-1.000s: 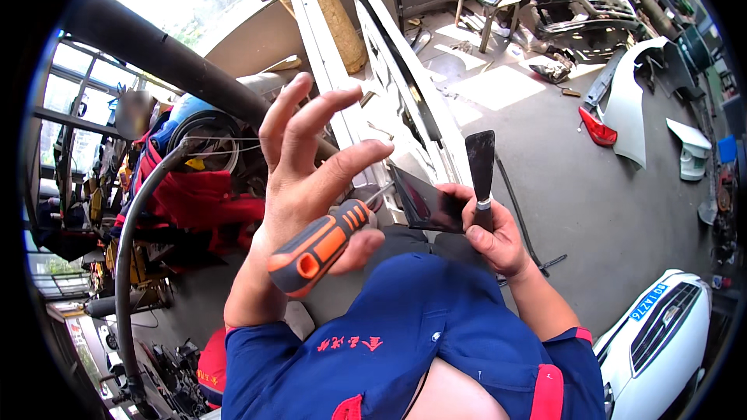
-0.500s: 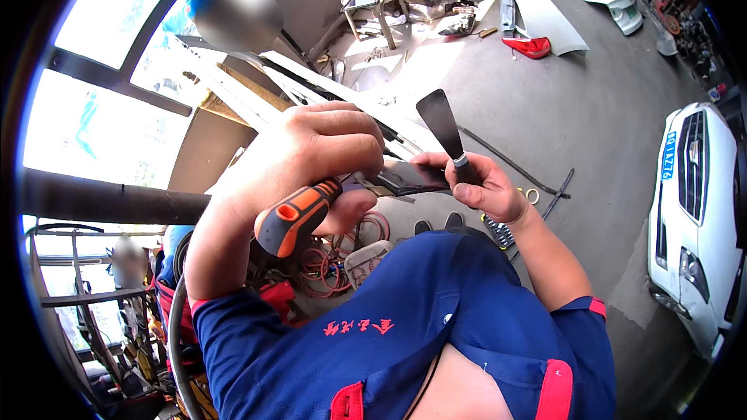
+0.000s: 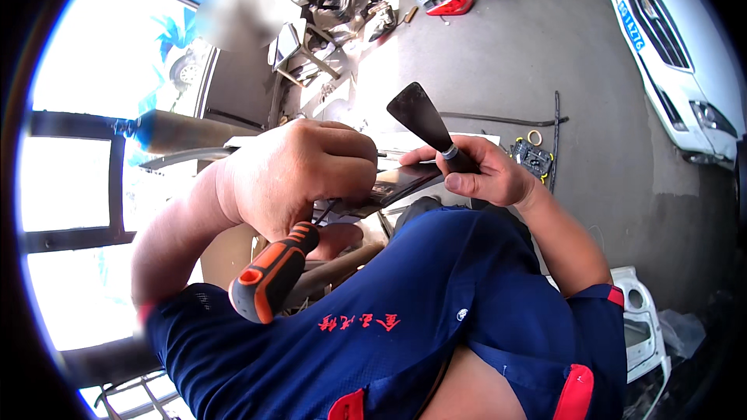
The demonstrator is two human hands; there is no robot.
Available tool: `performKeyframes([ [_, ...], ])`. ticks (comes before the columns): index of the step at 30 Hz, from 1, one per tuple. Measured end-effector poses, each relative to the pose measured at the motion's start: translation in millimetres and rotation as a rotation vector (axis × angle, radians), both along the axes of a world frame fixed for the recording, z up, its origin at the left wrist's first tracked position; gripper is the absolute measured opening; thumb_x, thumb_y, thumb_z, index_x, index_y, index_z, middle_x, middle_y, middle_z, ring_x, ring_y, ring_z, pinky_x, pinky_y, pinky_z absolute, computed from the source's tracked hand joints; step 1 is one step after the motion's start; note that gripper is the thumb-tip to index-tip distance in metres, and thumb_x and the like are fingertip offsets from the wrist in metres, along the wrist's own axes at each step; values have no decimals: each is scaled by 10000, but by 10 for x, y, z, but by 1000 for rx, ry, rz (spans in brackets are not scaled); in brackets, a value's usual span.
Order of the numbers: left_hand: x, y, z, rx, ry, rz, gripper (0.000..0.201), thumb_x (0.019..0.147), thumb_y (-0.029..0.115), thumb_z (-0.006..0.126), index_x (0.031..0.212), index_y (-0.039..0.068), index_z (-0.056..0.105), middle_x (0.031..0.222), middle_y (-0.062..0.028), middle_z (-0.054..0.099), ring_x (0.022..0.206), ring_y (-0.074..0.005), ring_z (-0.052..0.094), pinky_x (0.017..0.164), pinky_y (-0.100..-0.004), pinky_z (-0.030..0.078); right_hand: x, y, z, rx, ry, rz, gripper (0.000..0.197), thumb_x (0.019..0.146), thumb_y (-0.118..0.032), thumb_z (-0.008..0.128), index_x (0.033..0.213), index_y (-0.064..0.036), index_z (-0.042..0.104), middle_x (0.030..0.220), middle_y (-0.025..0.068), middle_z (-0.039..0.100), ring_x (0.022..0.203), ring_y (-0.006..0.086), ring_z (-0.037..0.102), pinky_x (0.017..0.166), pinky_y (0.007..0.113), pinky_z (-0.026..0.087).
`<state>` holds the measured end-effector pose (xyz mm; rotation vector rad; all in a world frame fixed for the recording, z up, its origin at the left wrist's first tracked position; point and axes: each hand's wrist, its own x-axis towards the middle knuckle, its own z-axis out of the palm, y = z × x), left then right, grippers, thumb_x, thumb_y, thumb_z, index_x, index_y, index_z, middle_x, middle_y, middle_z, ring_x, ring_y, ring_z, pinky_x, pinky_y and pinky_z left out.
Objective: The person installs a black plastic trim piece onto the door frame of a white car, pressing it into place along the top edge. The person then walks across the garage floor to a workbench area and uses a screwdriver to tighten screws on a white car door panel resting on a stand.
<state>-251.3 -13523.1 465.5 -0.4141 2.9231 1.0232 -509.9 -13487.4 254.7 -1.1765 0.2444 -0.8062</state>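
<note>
My left hand (image 3: pixel 311 167) is closed, fingers curled down at the near end of a dark glossy strip-like panel (image 3: pixel 405 180). From under that hand sticks a screwdriver (image 3: pixel 271 274) with a black-and-orange handle pointing back toward me; its thin shaft runs up between thumb and fingers, the tip hidden. My right hand (image 3: pixel 494 175) grips a putty knife (image 3: pixel 422 115) by its dark handle, the wide blade slanting up and left. Fingers of this same hand also reach behind the panel's right end and touch it. What the panel is part of, I cannot tell.
A white car front (image 3: pixel 677 54) stands at the right. On the floor lie a red tail light (image 3: pixel 451 3), a black tool case (image 3: pixel 533 157), a tape roll (image 3: pixel 534 138) and a long dark strip (image 3: pixel 498 119). A chair (image 3: pixel 299 50) is far left; a white door frame (image 3: pixel 642 327) is near right.
My view has turned, so the car and floor items sit elsewhere in it. The screwdriver handle has swung lower and left, and the putty knife blade leans further left. Both grips stay.
</note>
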Motion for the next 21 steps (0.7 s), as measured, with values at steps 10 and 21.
performKeyframes([
  [10,-204,-173,-79,26,182,-138,80,660,-63,526,693,2,494,759,-134,544,646,-271,565,594,-362,457,404,1161,55,-457,405,-1293,322,916,-71,713,1224,5,656,1059,132,710,899,174,677,805,295,527],
  [21,-208,-234,-206,22,247,-251,56,735,-11,473,717,11,425,804,-129,511,712,-196,502,631,-321,406,770,1743,437,-444,684,-1387,329,952,-164,689,1225,20,664,903,135,685,699,248,633,646,334,511],
])
